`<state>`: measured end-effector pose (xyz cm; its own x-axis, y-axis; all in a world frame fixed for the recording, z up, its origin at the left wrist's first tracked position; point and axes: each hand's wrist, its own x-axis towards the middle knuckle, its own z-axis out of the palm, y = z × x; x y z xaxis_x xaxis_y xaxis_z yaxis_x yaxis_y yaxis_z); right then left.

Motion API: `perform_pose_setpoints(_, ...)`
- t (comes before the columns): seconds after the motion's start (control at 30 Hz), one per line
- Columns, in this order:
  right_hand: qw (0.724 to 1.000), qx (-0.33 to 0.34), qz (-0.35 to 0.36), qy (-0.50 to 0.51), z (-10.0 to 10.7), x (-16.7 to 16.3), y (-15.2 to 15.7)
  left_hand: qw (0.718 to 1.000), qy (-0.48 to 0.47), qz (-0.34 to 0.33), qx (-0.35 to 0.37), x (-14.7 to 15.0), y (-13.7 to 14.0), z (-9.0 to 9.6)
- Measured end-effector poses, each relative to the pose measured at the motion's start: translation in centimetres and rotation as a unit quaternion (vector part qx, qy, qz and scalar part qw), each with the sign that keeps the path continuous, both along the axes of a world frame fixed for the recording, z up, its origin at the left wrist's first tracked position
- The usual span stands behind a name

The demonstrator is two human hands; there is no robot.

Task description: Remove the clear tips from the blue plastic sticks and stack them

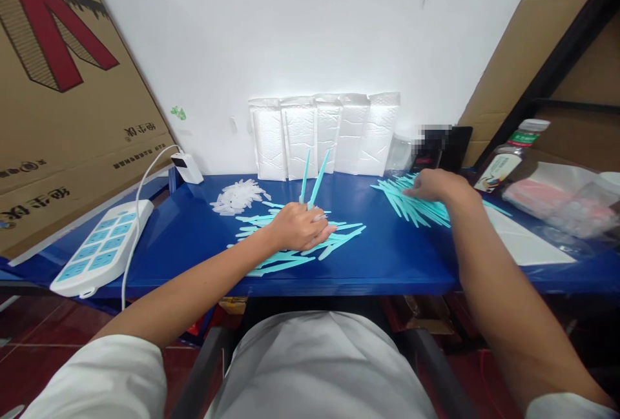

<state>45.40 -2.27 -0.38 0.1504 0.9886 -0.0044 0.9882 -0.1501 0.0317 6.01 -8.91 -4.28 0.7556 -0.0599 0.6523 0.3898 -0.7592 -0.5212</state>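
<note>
My left hand is closed around slim turquoise sticks shaped like eyebrow razors. Two of these sticks point upward out of the fist, and something small and whitish shows at its fingers. Beneath that hand lies a loose spread of similar turquoise sticks. To the right, my right hand reaches down onto a denser turquoise pile. Its fingers are bent together at the pile's top, and what they pinch is hidden. A heap of small translucent pieces sits left of my left hand.
White padded mailers lean against the wall behind the blue table. A power strip, its cable and a small white device are at left. A bottle, white sheet and pink packets are at right.
</note>
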Motion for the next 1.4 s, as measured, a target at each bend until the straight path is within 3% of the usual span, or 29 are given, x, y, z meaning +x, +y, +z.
perform_pose_setpoints(0.17, 0.998, -0.039, 0.030, -0.039, -0.3, -3.8, -0.2, 1.000, 0.013, 0.011, -0.011, 0.0, 0.1, -0.1)
perform_pose_setpoints(0.3, 0.995, -0.062, 0.059, -0.051, -1.0, -4.8, 0.2, 1.000, 0.014, 0.009, -0.025, -0.1, 0.2, -0.2)
perform_pose_setpoints(0.57, 0.990, -0.090, 0.111, -0.005, 0.2, -2.8, -0.1, 0.999, 0.023, 0.018, -0.023, -0.1, 0.2, -0.2)
perform_pose_setpoints(0.67, 0.992, -0.075, 0.098, 0.011, 0.5, -1.3, 0.2, 0.999, 0.023, 0.014, -0.023, -0.1, 0.2, -0.3)
perform_pose_setpoints(0.77, 0.993, -0.107, 0.053, 0.023, 0.5, -0.5, 0.3, 1.000, 0.018, 0.004, -0.017, 0.0, 0.1, -0.2)
perform_pose_setpoints(0.83, 0.995, -0.084, 0.039, 0.028, 0.7, -1.0, -0.1, 1.000, 0.014, -0.003, -0.013, 0.2, 0.0, -0.2)
perform_pose_setpoints(0.9, 0.993, -0.006, 0.081, 0.088, 1.1, -2.3, -0.8, 1.000, 0.008, -0.013, -0.012, 0.3, -0.2, -0.3)
perform_pose_setpoints(0.97, 0.951, 0.046, 0.186, 0.243, 1.5, -4.5, -1.8, 1.000, 0.010, -0.026, -0.012, 0.4, -0.3, -0.5)
perform_pose_setpoints(1.03, 0.847, 0.011, 0.298, 0.440, 1.7, -7.1, -3.0, 0.999, 0.020, -0.036, -0.012, 0.6, -0.5, -0.8)
perform_pose_setpoints(1.1, 0.744, -0.034, 0.358, 0.564, 1.5, -9.7, -3.9, 0.998, 0.032, -0.048, -0.014, 0.7, -0.8, -0.9)
perform_pose_setpoints(1.17, 0.684, -0.054, 0.387, 0.616, 1.0, -12.0, -4.7, 0.997, 0.038, -0.057, -0.017, 0.9, -1.2, -1.1)
perform_pose_setpoints(1.23, 0.667, -0.076, 0.399, 0.625, 0.5, -13.7, -5.2, 0.997, 0.045, -0.063, -0.019, 1.1, -1.5, -1.1)
perform_pose_setpoints(1.3, 0.668, -0.092, 0.394, 0.624, 0.2, -14.8, -5.6, 0.996, 0.051, -0.066, -0.021, 1.3, -1.6, -1.1)
perform_pose_setpoints(1.4, 0.663, -0.058, 0.361, 0.653, 0.6, -14.9, -5.8, 0.996, 0.041, -0.071, -0.026, 1.6, -1.7, -1.1)
